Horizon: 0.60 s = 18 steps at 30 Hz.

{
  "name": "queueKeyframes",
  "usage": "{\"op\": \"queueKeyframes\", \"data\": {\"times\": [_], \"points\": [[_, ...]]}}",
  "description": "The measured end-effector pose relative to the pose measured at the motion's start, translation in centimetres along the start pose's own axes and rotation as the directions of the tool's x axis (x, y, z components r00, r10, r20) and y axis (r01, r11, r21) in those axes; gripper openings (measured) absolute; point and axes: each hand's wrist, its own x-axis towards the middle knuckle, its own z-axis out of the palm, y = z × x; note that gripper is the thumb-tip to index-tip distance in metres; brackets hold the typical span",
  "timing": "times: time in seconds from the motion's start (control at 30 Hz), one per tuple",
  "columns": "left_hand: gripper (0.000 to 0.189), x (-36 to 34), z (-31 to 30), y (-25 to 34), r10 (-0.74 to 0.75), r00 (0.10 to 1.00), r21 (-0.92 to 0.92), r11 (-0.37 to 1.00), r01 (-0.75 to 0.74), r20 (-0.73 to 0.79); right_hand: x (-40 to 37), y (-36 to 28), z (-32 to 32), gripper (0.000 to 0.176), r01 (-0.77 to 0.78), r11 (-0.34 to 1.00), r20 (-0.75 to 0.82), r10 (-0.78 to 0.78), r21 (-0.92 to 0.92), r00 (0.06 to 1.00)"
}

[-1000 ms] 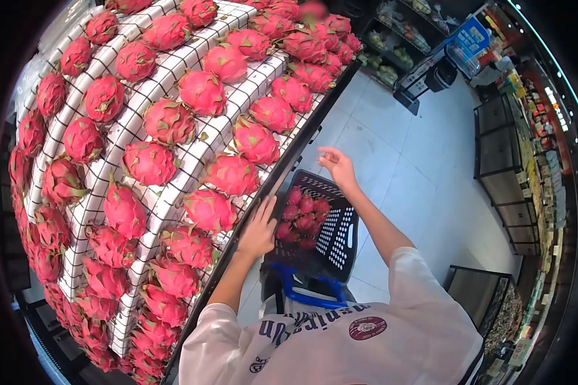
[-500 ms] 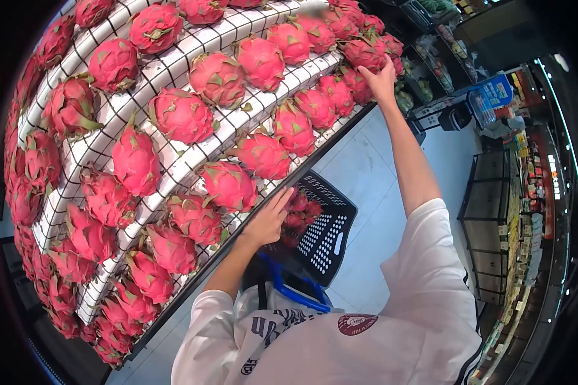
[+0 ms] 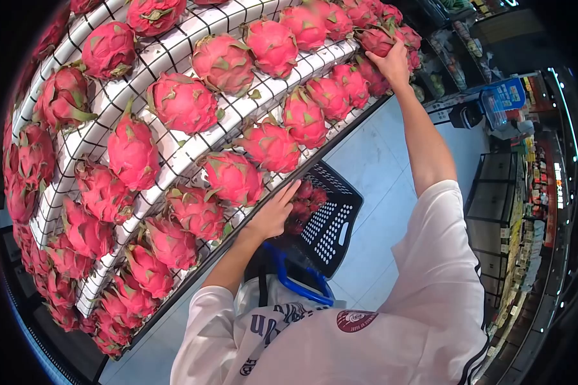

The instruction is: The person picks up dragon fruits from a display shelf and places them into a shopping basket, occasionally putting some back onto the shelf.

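Observation:
Tiers of pink dragon fruit (image 3: 183,102) with green-tipped scales rest on a white stepped stand under a black wire grid. At the far right end of the stand, my right hand (image 3: 392,62) has its fingers round one dragon fruit (image 3: 376,42), thumb on the near side. My left hand (image 3: 273,215) lies on the dark front edge of the stand, fingers stretched out and holding nothing, close to a dragon fruit (image 3: 233,178) in the lowest row. Below the edge, a black basket (image 3: 334,224) contains several small dark red fruits (image 3: 307,204).
The basket's blue handle (image 3: 292,279) is near my body. Pale floor tiles (image 3: 379,160) lie right of the stand. Farther right are a blue sign (image 3: 510,94) and long shelves of packaged goods (image 3: 523,276). Dark produce shelves (image 3: 446,64) stand beyond the stand's end.
The view has shifted slightly. The fruit at my right hand looks turned and tilted within the fingers. My left hand stays on the stand's edge.

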Motion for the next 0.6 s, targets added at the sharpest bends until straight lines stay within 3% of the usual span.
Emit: {"op": "queueKeyframes", "data": {"times": [0.17, 0.23, 0.47, 0.6], "points": [[0.026, 0.0, 0.4, 0.1, 0.005, 1.0, 0.021, 1.0, -0.005, 0.014, -0.9, -0.4, -0.1, 0.097, -0.017, 0.999, -0.013, 0.018, 0.029, 1.0], [0.026, 0.1, 0.5, -0.1, 0.012, 1.0, 0.034, 0.999, -0.013, 0.009, -1.6, -0.7, 0.1, 0.095, 0.01, 1.0, -0.116, -0.007, 0.028, 0.993], [0.026, 0.0, 0.4, -0.1, 0.01, 1.0, 0.025, 1.0, -0.01, -0.016, -4.0, 0.0, -1.9, 0.096, 0.027, 0.996, -0.248, -0.006, 0.08, 0.969], [0.025, 0.1, 0.4, -0.2, 0.014, 1.0, -0.065, 0.998, -0.015, -0.018, -5.6, 1.4, -3.4, 0.098, 0.038, 0.967, -0.347, 0.053, 0.251, 0.936]]}}
